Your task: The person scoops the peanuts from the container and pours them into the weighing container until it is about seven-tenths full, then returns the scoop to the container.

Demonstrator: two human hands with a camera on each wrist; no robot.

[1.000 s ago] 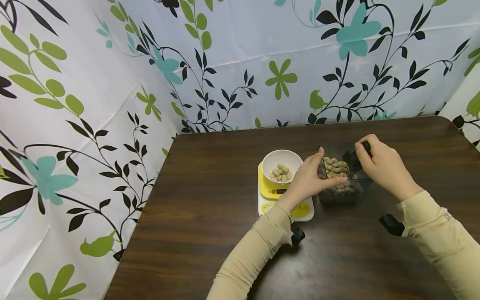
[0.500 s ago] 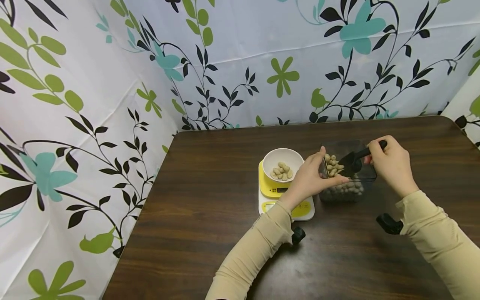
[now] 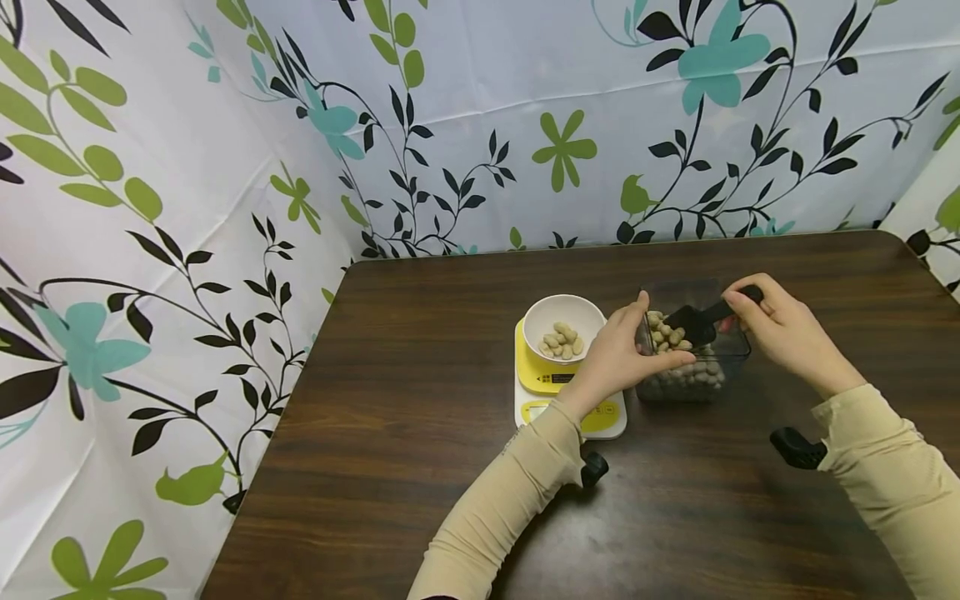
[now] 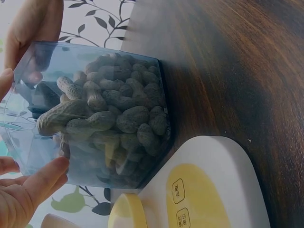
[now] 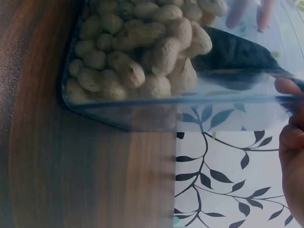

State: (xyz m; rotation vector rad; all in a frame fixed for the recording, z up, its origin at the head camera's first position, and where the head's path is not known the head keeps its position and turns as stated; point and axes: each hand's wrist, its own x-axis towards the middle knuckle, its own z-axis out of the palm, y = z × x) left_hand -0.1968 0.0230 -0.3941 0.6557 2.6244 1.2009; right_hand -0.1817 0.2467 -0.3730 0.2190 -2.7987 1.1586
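A clear plastic container (image 4: 42, 152) with peanuts (image 5: 128, 35) inside stands on the table, right of a kitchen scale. My left hand (image 3: 617, 354) holds its left side, thumb along the front rim and fingers reaching toward the back. My right hand (image 3: 780, 329) pinches the handle of a small black scoop (image 3: 693, 325) above the container's right part. The scoop's head dips inside the rim, among the upper peanuts, and points left. Through the clear wall in the right wrist view, the scoop's dark head lies against the nuts.
A white bowl (image 3: 536, 333) holding several peanuts sits on the yellow and white kitchen scale (image 3: 528, 379), partly covered by my left wrist. The dark wooden table (image 3: 420, 400) ends at a leaf-patterned curtain (image 3: 480, 67) behind and to the left.
The right hand first rose to the right, bringing the scoop's head into clear view, then came slightly left, pushing the scoop toward the peanuts. My left hand stays on the container.
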